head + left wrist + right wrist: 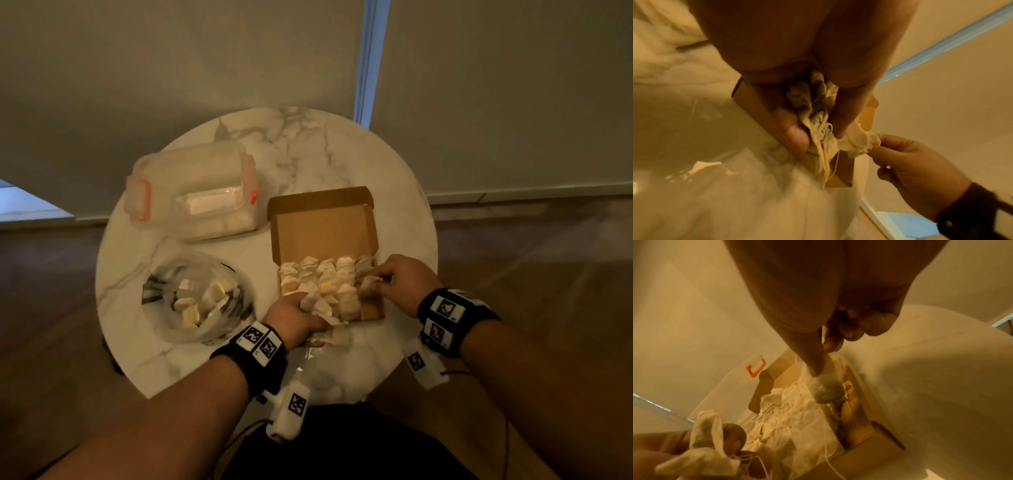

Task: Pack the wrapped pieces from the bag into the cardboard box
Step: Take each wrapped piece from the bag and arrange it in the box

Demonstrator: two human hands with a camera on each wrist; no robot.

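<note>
On the round marbled surface [308, 144], far left and toward the back, sits a clear plastic container [191, 192] with orange clips, lid shut. Nearer, a clear plastic bag [197, 298] lies open with several pale wrapped pieces [186, 308] inside it. Just right of the bag, the left hand [294, 317] is at the near edge of the cardboard box [322, 226], fingers curled round a bunch of wrapped pieces [816, 104] with thin strings trailing down from them. The box stands open, its lid flap tilted back, and its near half is filled with rows of packed pieces [322, 277]; a strip of bare cardboard shows along the right side. At that right side, the right hand [407, 281] pinches one piece [824, 386] between thumb and forefinger, holding it low over the box, while its other fingers are tucked in.
</note>
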